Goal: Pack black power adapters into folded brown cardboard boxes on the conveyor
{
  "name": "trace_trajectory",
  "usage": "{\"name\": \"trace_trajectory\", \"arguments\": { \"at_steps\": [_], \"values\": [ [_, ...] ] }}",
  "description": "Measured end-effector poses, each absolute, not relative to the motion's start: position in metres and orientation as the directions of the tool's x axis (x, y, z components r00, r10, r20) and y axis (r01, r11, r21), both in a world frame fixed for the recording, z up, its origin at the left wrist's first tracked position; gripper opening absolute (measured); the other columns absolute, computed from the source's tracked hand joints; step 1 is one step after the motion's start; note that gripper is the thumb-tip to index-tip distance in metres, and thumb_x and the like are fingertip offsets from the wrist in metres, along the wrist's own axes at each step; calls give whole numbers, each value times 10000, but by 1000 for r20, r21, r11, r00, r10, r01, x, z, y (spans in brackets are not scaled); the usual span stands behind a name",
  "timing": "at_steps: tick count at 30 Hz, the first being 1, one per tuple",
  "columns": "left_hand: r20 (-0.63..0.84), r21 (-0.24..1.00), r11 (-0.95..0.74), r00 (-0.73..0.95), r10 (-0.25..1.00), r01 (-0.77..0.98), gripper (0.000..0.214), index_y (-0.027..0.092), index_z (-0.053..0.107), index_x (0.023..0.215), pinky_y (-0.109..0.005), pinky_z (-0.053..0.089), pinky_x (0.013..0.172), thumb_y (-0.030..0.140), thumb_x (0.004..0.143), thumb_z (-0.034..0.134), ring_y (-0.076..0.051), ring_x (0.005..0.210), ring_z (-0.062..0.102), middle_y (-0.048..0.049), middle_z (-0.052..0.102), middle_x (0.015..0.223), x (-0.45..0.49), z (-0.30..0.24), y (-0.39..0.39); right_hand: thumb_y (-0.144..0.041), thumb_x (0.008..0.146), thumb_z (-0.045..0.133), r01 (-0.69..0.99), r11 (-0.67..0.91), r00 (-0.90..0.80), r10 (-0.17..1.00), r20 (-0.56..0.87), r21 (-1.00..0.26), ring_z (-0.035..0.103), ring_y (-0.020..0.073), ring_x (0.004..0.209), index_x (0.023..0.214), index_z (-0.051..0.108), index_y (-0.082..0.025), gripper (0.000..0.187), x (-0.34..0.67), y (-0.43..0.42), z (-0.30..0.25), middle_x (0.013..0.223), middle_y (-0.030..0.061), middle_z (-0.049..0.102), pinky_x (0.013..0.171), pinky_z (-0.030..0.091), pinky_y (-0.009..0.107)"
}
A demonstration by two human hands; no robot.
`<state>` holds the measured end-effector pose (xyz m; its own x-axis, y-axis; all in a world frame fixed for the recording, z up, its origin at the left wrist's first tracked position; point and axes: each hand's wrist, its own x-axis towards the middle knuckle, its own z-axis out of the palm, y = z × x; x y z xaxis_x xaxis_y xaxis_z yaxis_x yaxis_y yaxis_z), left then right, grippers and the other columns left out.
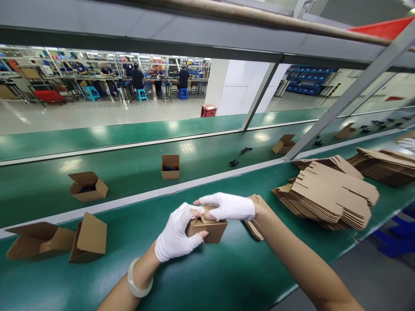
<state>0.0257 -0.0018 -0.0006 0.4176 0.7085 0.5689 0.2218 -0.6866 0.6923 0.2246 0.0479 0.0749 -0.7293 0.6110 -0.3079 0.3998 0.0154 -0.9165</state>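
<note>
A small brown cardboard box (214, 232) rests on the green bench between my two hands. My left hand (178, 233), in a white glove with bare fingertips, grips its left side, thumb at the front. My right hand (228, 207), gloved the same way, bends its fingers over the box's top and holds a flap there. The flap is partly covered by the fingers, and the inside of the box is hidden. Just right of the box, partly behind my right wrist, lie flat folded cardboard pieces (256, 230).
Two open boxes, one nearer (92, 235) and one further left (42, 242), stand on the bench. Flat cardboard blanks (327, 194) are stacked at right. Along the green conveyor (129, 168) sit open boxes with black cables (170, 167) and a loose black adapter (234, 163). A metal post (343, 95) rises at right.
</note>
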Motion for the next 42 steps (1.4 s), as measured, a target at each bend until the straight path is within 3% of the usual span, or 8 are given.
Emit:
{"name": "trace_trajectory", "arguments": {
  "at_steps": [11,16,21,25,30,34,38,42],
  "values": [
    [506,773,-617,441,742,151,394,230,437,1102,-373,459,883,239,755,623,-229,1037,572,-85,565,1108,36,-11,-6,-202,743,555,755,498,-626,741,-244,-427,531,134,623,853,609,-197,122,205,29,79,752,-6,624,527,344,218],
    [504,757,-622,427,750,200,401,234,446,1114,-398,444,914,234,751,618,-241,1078,557,-99,538,1184,44,-15,-5,-204,728,570,757,488,-608,769,-196,-435,551,144,634,857,613,-194,137,214,29,70,758,2,637,540,371,223],
    [526,736,-662,496,690,140,413,241,429,1153,-382,464,891,256,778,600,-232,1075,565,-108,539,1210,51,-11,-7,-229,718,577,705,451,-690,614,-383,-547,573,147,643,1024,631,-207,312,228,37,69,816,4,666,525,383,219],
    [483,728,-662,554,679,177,385,246,443,1151,-401,454,917,271,792,580,-241,1092,560,-109,544,1220,53,-14,-8,-222,716,569,758,482,-645,649,-403,-439,559,161,577,930,674,-204,239,232,35,61,726,18,668,494,371,243],
    [554,705,-629,298,777,328,496,250,407,1233,-421,439,943,315,784,605,-260,1150,514,-114,493,1260,46,-18,3,-277,823,479,583,185,-314,949,-10,-791,610,212,850,954,627,-194,214,250,21,44,907,78,666,716,479,323],
    [605,734,-534,-46,795,419,584,240,353,1314,-446,395,996,393,801,588,-280,1208,457,-124,443,1289,50,-17,17,-503,850,471,95,-88,-220,970,-107,-992,619,231,847,953,576,-160,374,248,-1,16,922,132,640,777,495,409],
    [562,737,-556,110,820,385,646,246,307,1365,-436,408,989,446,809,568,-275,1189,482,-130,450,1307,65,-19,18,-676,754,482,-262,-20,-106,994,8,-965,583,262,984,1080,507,-246,540,226,-15,-13,1110,130,578,806,490,419],
    [524,731,-604,306,795,316,730,269,178,1426,-460,371,1027,445,823,549,-280,1265,417,-139,383,1394,65,-28,19,-634,804,411,-41,52,26,998,51,-998,591,252,881,1089,499,-271,469,232,-10,-13,1012,115,608,701,494,383]
  ]
}}
